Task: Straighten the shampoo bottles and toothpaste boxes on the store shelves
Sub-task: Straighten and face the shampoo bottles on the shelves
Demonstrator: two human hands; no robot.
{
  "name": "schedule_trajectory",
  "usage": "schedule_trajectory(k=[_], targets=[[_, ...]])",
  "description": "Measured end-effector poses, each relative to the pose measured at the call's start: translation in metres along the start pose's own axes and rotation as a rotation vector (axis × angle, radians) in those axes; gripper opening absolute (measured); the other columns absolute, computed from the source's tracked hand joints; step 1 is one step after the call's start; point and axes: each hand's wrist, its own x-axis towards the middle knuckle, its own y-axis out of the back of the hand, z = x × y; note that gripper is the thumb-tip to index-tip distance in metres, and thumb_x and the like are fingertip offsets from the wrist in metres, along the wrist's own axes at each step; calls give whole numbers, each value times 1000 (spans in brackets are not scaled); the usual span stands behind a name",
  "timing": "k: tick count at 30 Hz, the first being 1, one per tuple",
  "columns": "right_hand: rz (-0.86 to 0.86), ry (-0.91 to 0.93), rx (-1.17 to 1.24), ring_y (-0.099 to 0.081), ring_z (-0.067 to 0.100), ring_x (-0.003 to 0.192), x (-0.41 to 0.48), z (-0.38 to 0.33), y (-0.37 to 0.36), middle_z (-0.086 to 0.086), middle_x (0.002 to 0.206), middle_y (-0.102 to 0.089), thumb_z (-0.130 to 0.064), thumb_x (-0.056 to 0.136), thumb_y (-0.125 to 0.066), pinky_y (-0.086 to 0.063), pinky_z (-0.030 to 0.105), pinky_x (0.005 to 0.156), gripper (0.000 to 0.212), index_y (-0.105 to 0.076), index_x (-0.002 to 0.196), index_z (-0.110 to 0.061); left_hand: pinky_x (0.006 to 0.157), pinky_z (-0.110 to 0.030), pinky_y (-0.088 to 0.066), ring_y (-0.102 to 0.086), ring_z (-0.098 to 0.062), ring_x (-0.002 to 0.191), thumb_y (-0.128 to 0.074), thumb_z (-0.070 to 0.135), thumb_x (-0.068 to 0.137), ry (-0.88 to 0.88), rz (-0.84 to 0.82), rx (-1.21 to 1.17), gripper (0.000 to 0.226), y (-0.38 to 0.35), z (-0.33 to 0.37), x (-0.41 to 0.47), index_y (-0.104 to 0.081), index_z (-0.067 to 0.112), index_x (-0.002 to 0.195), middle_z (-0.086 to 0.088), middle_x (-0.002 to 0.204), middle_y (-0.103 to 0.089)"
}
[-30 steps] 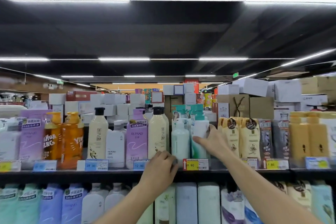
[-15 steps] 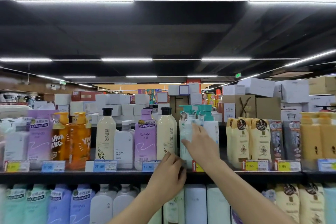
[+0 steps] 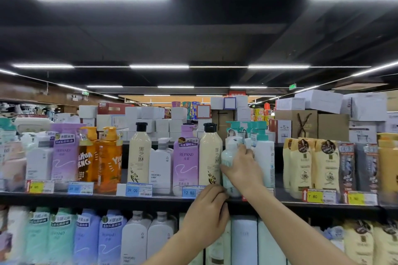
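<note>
On the upper shelf [image 3: 150, 198] stands a row of shampoo bottles. My right hand [image 3: 242, 170] grips a pale teal pump bottle [image 3: 229, 157] around its middle, at the shelf's front beside a cream bottle with a black cap [image 3: 210, 153]. A white bottle with a teal pump [image 3: 263, 155] stands just right of my hand. My left hand [image 3: 206, 215] is lower, its fingers curled over the shelf's front lip near the held bottle's foot and the 12.80 price tag [image 3: 189, 192]. No toothpaste boxes are plainly visible.
Left along the shelf stand a purple bottle [image 3: 186, 163], a white one [image 3: 160, 168], another cream one [image 3: 139, 155] and orange ones [image 3: 107, 161]. Yellow pouches [image 3: 310, 165] stand to the right. More bottles [image 3: 133, 239] fill the lower shelf. Stacked boxes [image 3: 318, 101] rise behind.
My right hand left the right teal-pump bottle, moved left and took hold of the pale teal bottle, which now stands at the shelf front. My left hand stayed at the shelf lip.
</note>
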Motion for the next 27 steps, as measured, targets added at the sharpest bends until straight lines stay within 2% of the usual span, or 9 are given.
schedule_trajectory(k=[4, 7, 9, 12, 15, 22, 23, 25, 27], targets=[[95, 126, 74, -58, 26, 111, -13, -2, 18, 5, 136, -44, -48, 85, -72, -52, 40, 83, 76, -34, 142, -16, 96, -29, -48, -54, -10, 114, -56, 18, 94, 105, 95, -41, 22, 15, -3, 8, -64, 15, 114, 8, 117, -61], [137, 239, 113, -54, 20, 117, -19, -10, 37, -3, 139, -41, -50, 83, -73, -50, 35, 85, 77, -35, 143, -23, 100, -28, -47, -47, -1, 123, -54, 42, 95, 305, 85, -120, 44, 28, -8, 20, -48, 26, 136, 17, 131, -51], [115, 276, 166, -52, 17, 119, -24, -22, 46, -6, 140, -41, -51, 82, -74, -47, 34, 89, 78, -35, 144, -25, 102, -26, -47, -47, 1, 125, -60, 55, 90, 408, 76, -274, 61, 41, -7, 28, -37, 37, 144, 24, 134, -49], [59, 347, 297, -50, 14, 115, -35, -43, 43, -9, 135, -44, -49, 78, -78, -43, 29, 86, 77, -39, 140, -27, 93, -16, -47, -57, 2, 115, -77, 36, 85, 473, 109, -443, 61, 63, -2, 32, -40, 50, 132, 30, 123, -58], [3, 392, 410, -50, 8, 112, -49, -68, 23, -15, 128, -47, -48, 75, -80, -44, 28, 87, 75, -43, 137, -29, 89, -13, -47, -61, 4, 109, -83, 29, 79, 546, 168, -470, 60, 89, -5, 16, -50, 44, 127, 27, 116, -65], [-224, 456, 601, -50, 1, 112, -85, -156, -30, -27, 119, -45, -44, 74, -84, -39, 9, 82, 74, -40, 134, -41, 80, -16, -53, -64, 4, 102, -82, 28, 80, 687, 307, -370, 55, 171, -46, -54, -54, 38, 126, 26, 109, -67], [-256, 465, 610, -50, 2, 114, -92, -173, -39, -24, 122, -46, -43, 76, -83, -40, 10, 86, 74, -40, 136, -39, 80, -18, -54, -65, 2, 101, -81, 29, 81, 703, 317, -367, 54, 184, -55, -67, -54, 39, 126, 25, 109, -67], [-276, 478, 608, -51, 5, 118, -107, -211, -56, -20, 130, -49, -45, 77, -81, -44, 23, 97, 77, -40, 141, -36, 81, -20, -55, -65, 2, 101, -80, 33, 81, 733, 324, -348, 52, 211, -74, -93, -54, 39, 126, 22, 109, -68], [-288, 479, 633, -53, 4, 115, -124, -248, -78, -21, 130, -52, -49, 76, -80, -43, 24, 94, 78, -40, 142, -40, 80, -16, -53, -64, 5, 101, -80, 34, 82, 741, 326, -318, 51, 242, -94, -118, -55, 39, 125, 22, 109, -68]])
